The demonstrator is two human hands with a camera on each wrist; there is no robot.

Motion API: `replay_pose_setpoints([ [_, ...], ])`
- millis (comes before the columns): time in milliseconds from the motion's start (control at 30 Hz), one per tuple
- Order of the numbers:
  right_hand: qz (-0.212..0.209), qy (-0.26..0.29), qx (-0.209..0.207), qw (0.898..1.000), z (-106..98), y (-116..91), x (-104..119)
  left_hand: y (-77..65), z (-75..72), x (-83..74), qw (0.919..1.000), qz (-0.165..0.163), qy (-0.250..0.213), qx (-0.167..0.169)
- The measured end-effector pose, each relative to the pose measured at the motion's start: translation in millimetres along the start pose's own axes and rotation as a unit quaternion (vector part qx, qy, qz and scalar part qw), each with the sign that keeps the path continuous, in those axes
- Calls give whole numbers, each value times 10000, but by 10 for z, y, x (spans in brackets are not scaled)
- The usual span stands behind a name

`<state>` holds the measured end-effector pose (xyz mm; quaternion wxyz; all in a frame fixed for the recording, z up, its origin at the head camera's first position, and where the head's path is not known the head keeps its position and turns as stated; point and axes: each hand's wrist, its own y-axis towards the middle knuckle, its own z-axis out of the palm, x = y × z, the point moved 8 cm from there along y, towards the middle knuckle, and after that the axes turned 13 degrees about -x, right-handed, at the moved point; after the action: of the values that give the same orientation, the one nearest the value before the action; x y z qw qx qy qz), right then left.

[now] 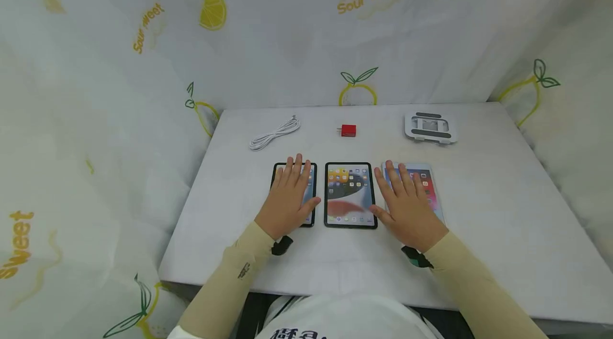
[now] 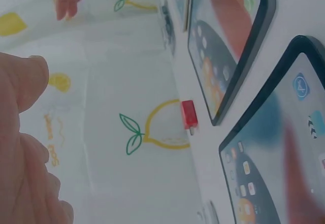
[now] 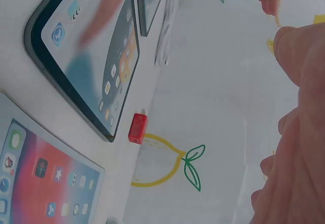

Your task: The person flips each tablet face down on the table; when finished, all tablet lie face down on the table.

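Note:
Three lit tablets lie in a row on the white table. My left hand (image 1: 287,201) is over the left black-framed tablet (image 1: 309,188), its fingers straight and spread. The right hand (image 1: 408,210), spread likewise, covers part of the white-framed tablet (image 1: 432,190). Between the hands is the middle black-framed tablet (image 1: 349,198), its screen full of icons. Both wrist views show the hands raised above the tablets rather than touching them; the left tablet (image 2: 277,132) and the white-framed tablet (image 3: 51,178) lie below. Neither hand holds anything.
Behind the tablets lie a bundled white cable (image 1: 274,134), a red charger plug (image 1: 348,130) and a folded white and grey stand (image 1: 431,128). White curtains with lemon prints enclose the table (image 1: 498,211) at the back and sides.

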<state>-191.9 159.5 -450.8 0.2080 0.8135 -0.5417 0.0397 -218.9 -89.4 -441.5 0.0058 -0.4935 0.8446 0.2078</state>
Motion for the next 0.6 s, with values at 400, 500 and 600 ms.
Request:
replay_pose_setpoints([
  [400,183,275,53,9994,153,9,38,-115,-20,224,9992,-371,-93,129],
  [500,270,446,137,9985,184,50,55,-93,-6,280,9985,-469,-125,271],
  [600,289,511,242,9980,221,69,117,-132,-8,342,9972,-600,-182,398],
])
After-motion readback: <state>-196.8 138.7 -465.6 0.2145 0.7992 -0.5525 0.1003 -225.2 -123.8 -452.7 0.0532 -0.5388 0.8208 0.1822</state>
